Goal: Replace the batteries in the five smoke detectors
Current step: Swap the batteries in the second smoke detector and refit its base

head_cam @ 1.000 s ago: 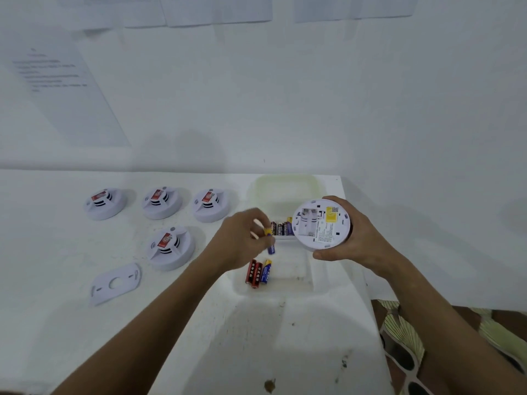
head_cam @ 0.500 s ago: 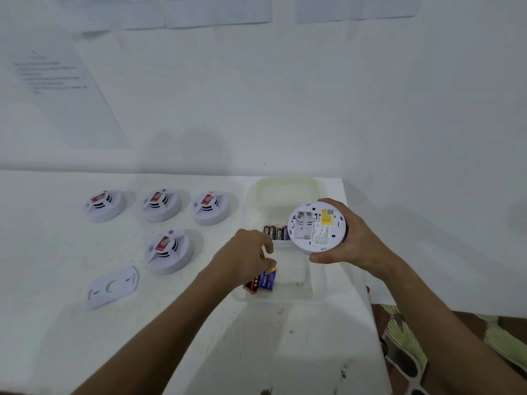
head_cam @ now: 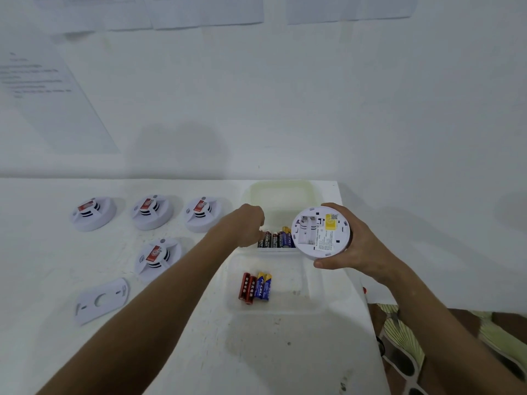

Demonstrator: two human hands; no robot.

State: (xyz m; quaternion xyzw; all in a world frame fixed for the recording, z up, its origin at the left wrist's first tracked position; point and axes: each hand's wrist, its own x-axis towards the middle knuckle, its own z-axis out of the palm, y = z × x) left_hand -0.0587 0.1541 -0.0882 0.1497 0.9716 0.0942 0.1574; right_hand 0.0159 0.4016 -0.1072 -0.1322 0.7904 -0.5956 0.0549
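Observation:
My right hand (head_cam: 360, 250) holds a white round smoke detector (head_cam: 320, 234) back side up, above the right end of the far tray; its battery bay looks empty. My left hand (head_cam: 244, 223) reaches into the far tray (head_cam: 282, 191), curled fingertips at the left end of a row of dark batteries (head_cam: 276, 240); the back of the hand hides whether it grips one. In the near shallow tray (head_cam: 285, 307) lie two red and two blue-yellow batteries (head_cam: 255, 287). Several more detectors stand face up to the left: three in a row (head_cam: 151, 212) and one (head_cam: 157, 259) nearer.
A white mounting plate (head_cam: 101, 300) lies flat at the front left. The white table (head_cam: 171, 352) ends just right of the trays, with patterned fabric (head_cam: 405, 337) below. A white wall with paper sheets rises directly behind the table.
My left hand laid a blue-yellow battery in the near tray beside the others, then moved up to the far tray's row of batteries. The held detector stayed nearly still.

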